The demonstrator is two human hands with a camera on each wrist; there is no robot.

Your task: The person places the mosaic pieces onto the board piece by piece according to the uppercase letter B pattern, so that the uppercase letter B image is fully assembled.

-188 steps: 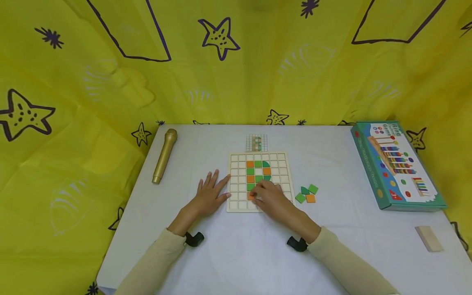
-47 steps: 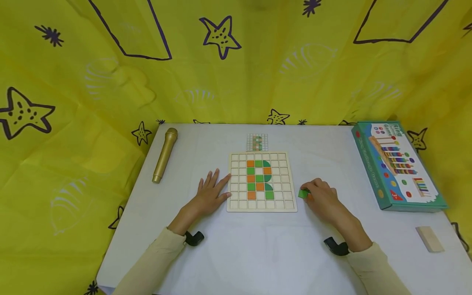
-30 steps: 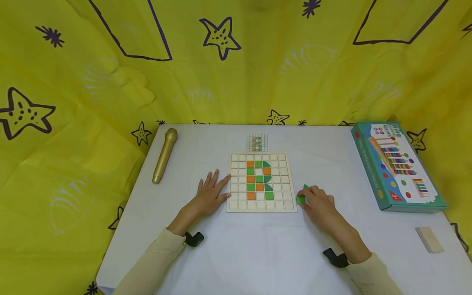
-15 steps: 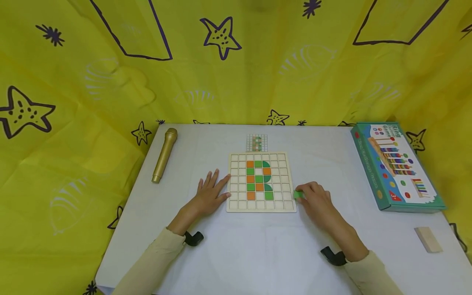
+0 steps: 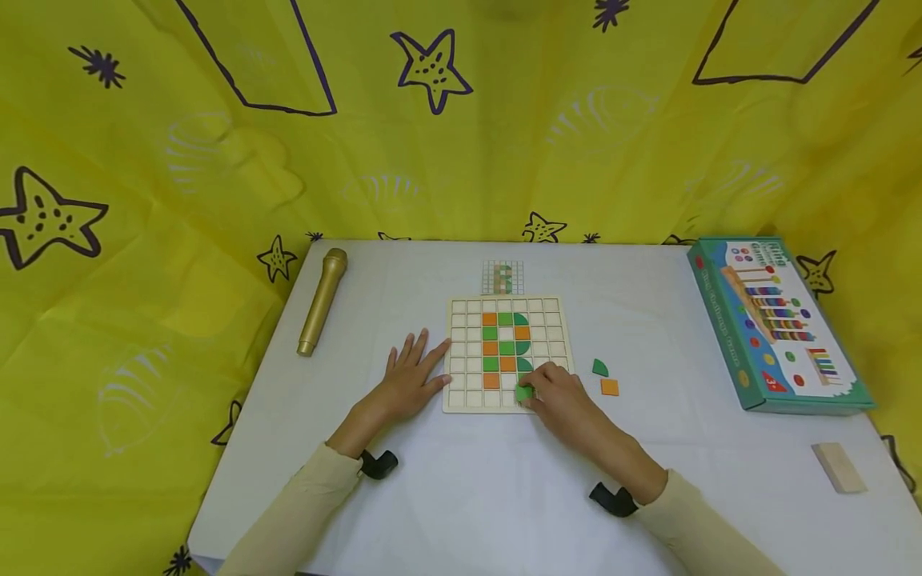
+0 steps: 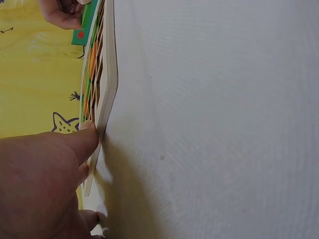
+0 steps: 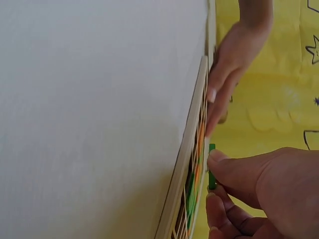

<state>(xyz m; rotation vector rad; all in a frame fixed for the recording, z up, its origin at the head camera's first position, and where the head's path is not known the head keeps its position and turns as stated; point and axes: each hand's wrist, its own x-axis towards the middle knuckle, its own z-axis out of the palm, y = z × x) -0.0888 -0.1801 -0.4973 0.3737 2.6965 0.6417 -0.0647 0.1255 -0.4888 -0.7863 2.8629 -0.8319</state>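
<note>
A pale wooden grid board [image 5: 459,398] lies on the table, with green and orange tiles set in an R-like pattern. My right hand [image 5: 565,404] pinches a green square tile [image 5: 524,394] over the board's lower part. In the right wrist view this green tile [image 7: 212,180] stands on edge between thumb and fingers, just above the board. Spread fingers of my left hand [image 5: 406,388] touch the board's left edge with thumb and index fingertip. Right of the board lie a green quarter-round tile [image 5: 600,367] and an orange square tile [image 5: 609,387].
Behind the board is a small pattern card [image 5: 503,278]. A gold microphone-shaped object [image 5: 322,304] lies at the left. A green game box [image 5: 781,324] and a small wooden block [image 5: 839,467] are at the right. Yellow cloth [image 5: 446,160] hangs beyond the table.
Tiles were added to the pattern's lower rows after the oldest frame. My right hand then took a green square from the loose tiles and carried it left over the board. My left hand stayed.
</note>
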